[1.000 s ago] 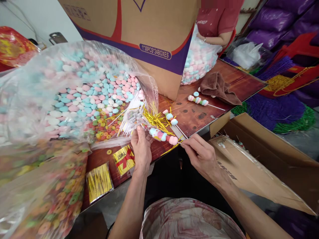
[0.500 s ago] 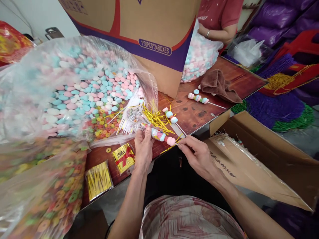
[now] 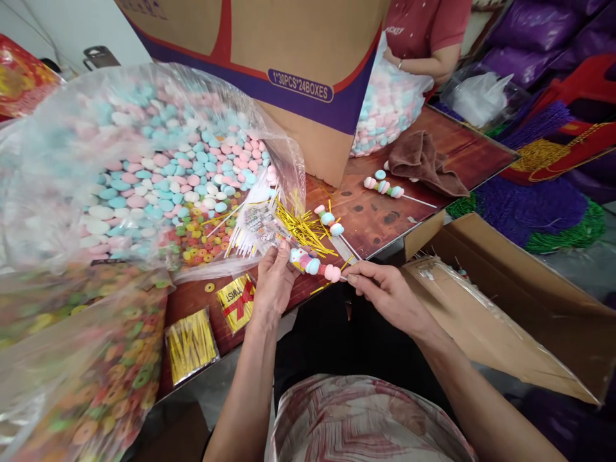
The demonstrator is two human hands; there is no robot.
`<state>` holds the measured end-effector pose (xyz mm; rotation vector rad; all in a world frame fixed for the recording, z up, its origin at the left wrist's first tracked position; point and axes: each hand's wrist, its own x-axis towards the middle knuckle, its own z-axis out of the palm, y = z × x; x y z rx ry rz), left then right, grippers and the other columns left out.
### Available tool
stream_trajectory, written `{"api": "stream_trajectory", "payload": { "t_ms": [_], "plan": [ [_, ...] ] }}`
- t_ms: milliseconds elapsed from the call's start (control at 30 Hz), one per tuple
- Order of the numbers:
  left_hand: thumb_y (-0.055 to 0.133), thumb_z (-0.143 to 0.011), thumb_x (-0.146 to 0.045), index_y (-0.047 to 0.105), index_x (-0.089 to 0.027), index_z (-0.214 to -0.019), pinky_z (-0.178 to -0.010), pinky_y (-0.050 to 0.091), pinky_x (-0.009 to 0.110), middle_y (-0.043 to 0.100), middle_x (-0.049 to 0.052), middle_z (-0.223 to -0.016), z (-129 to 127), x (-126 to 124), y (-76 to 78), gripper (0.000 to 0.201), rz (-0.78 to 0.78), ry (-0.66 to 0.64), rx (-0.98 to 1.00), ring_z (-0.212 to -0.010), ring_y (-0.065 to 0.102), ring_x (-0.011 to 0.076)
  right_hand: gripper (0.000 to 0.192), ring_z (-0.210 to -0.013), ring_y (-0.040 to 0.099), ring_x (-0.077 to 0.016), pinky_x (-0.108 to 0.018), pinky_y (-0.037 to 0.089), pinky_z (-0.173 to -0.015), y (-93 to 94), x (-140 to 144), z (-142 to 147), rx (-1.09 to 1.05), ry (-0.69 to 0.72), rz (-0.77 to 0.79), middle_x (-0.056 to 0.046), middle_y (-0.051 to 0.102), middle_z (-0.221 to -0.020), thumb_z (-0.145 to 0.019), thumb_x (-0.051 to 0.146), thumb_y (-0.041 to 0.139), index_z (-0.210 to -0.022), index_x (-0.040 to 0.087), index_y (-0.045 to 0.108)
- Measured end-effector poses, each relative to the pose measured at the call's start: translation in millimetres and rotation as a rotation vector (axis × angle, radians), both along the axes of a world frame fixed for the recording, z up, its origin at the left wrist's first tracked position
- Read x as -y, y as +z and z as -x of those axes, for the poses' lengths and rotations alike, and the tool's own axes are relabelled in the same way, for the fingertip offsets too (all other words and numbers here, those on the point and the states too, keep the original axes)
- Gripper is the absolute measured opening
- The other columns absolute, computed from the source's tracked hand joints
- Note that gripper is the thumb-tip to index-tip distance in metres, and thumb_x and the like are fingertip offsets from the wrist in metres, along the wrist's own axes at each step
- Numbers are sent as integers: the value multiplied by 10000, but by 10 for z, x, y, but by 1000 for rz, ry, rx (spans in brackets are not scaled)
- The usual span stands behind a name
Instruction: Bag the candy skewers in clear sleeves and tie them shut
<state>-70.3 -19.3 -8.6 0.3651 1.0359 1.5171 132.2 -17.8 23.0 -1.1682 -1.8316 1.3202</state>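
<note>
Patterned pink-and-white cloth (image 3: 366, 423) covers the person's lap at the bottom edge of the view, and both bare forearms reach up from it to the near edge of the dark reddish wood-grain table (image 3: 385, 221). The right hand (image 3: 389, 295) is closed in a pinch on the stick end of a marshmallow skewer (image 3: 315, 263) threaded with pink, blue and white pieces. The left hand (image 3: 274, 282) has its fingers closed on the other end of that skewer, where a clear printed cellophane sleeve (image 3: 257, 228) meets it. The skewer hangs between the two hands, just above the table edge.

Just left of the left hand lie a small yellow packet with a red ribbon print (image 3: 235, 301) and a clear packet of gold twist ties (image 3: 190, 346). Loose gold twist ties (image 3: 301, 228) are scattered behind the skewer, with a second marshmallow skewer (image 3: 330, 221) lying among them. To the right, off the table, stands an open brown cardboard box lined with clear plastic (image 3: 500, 301).

A large clear plastic bag of pink, blue and white marshmallows (image 3: 144, 167) fills the left side, with coloured ring candies (image 3: 202, 247) at its mouth. Farther back on the table rest a third marshmallow skewer (image 3: 384, 187) and a crumpled brown cloth (image 3: 423, 163). Behind them stand a tall cardboard carton with purple and red print (image 3: 289, 64) and another person in a red shirt (image 3: 423, 32).
</note>
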Motion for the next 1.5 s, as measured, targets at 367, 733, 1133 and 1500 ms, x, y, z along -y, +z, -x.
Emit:
{"api": "stream_trajectory", "payload": {
  "t_ms": [367,733,1133,1500],
  "plan": [
    [791,-748,-406,626,-175,-993,-919,535,383,731,80,-1028,-162,28,-62,375,-59,50,-49,-982,704,212,202,-682,522,-128,-250,410,-637,-146,167,170,157,-148,-397,-26,572,-779,-968,176,459,-902,178,650],
    [779,-771,-387,619,-169,-941,-913,539,419,747,89,-969,-116,50,7,320,-6,85,53,-975,720,247,241,-622,487,-129,-259,373,-588,-246,160,154,413,-34,-843,-16,526,-706,-961,96,426,-865,179,632],
    [756,-768,-481,601,-188,-942,-922,539,409,748,77,-986,-185,53,-44,375,-35,102,40,-1002,716,234,245,-599,462,-133,-258,352,-588,-220,147,116,487,-35,-951,-13,517,-674,-955,74,417,-897,171,634],
    [768,-766,-453,621,-187,-961,-917,541,401,745,75,-954,-169,50,-77,361,-49,88,45,-973,721,233,201,-457,297,-59,-204,231,-422,-89,141,182,-286,-80,378,55,425,-562,-882,333,603,-792,158,643]
  ]
}}
